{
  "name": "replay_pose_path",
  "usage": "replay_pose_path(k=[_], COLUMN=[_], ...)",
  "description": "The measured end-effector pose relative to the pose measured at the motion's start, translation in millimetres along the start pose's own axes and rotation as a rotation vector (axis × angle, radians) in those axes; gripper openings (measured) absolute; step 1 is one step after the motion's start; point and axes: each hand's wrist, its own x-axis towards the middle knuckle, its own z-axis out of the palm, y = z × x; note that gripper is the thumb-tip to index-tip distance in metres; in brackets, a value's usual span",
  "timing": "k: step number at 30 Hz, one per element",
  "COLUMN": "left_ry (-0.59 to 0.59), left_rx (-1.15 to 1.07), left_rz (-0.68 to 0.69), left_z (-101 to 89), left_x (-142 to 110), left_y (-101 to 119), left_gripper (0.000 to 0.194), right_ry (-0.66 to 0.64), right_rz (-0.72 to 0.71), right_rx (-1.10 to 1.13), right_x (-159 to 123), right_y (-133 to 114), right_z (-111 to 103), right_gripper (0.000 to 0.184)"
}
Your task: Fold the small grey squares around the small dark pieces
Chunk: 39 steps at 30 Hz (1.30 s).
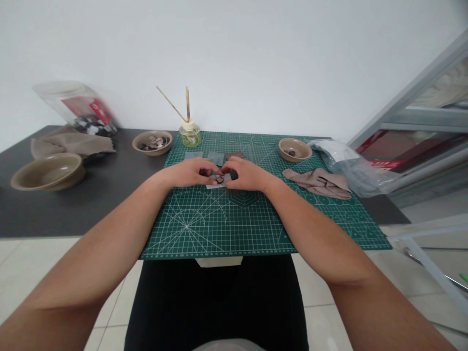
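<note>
My left hand [192, 171] and my right hand [246, 174] meet over the green cutting mat. The fingers of both are bent and closed on a small pale grey square sheet [214, 186] that lies on the mat. A small dark, rounded piece [220, 180] sits on the sheet between my fingertips; its exact kind is too small to make out. Just beyond my hands lie two grey-blue squares, one a translucent square [216, 158], and a brown square [234, 155]. My fingers partly cover the sheet.
The green cutting mat [204, 239] covers the dark table's middle. A bowl of brown and dark pieces [152, 142], a reed diffuser [190, 132] and a smaller bowl [295, 149] stand behind. Brown cloth [318, 183] and a plastic bag [354, 165] lie right; a larger bowl [47, 173] stands left.
</note>
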Motion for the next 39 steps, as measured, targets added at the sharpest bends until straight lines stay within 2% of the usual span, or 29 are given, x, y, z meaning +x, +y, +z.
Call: replay_pose_path(k=[4,8,10,14,17,22,26,30,36,39], left_ry=[0.003,0.079,0.134,0.292,0.402,0.515,0.558,0.615,0.516,0.53], left_rx=[-0.034,-0.091,-0.136,-0.171,-0.179,-0.282,-0.35,-0.412,-0.419,-0.466], left_rz=[0.014,-0.029,-0.063,-0.086,-0.083,-0.087,-0.116,-0.108,-0.086,-0.086], left_z=[3.5,6.3,7.3,8.1,7.8,7.5,8.5,9.3,9.5,10.9], left_x=[2.2,1.8,1.2,1.6,3.3,5.1,5.4,5.8,6.2,7.4], left_y=[3.9,5.5,3.4,-2.6,-4.4,-4.3,-6.3,-8.3,-8.0,-10.3], left_gripper=[0.038,0.034,0.03,0.024,0.023,0.03,0.029,0.029,0.023,0.022], right_ry=[-0.025,-0.035,-0.036,-0.015,-0.006,0.045,0.093,0.17,0.103,0.207], right_rz=[0.016,0.014,0.019,0.052,0.067,0.107,0.069,0.049,-0.04,0.0], right_rx=[0.004,0.027,0.049,0.091,0.152,0.422,0.532,0.48,0.416,0.383], right_x=[0.1,0.6,1.1,2.3,3.9,6.7,7.1,5.8,5.7,5.5], right_y=[-1.2,-1.3,-0.8,1.2,3.3,4.8,1.7,-1.6,-5.8,-8.2], right_z=[-0.5,-1.5,-1.2,-1.1,-1.1,3.6,6.0,4.3,6.7,5.8], right_gripper=[0.034,0.031,0.032,0.047,0.041,0.03,0.017,0.011,0.014,0.015])
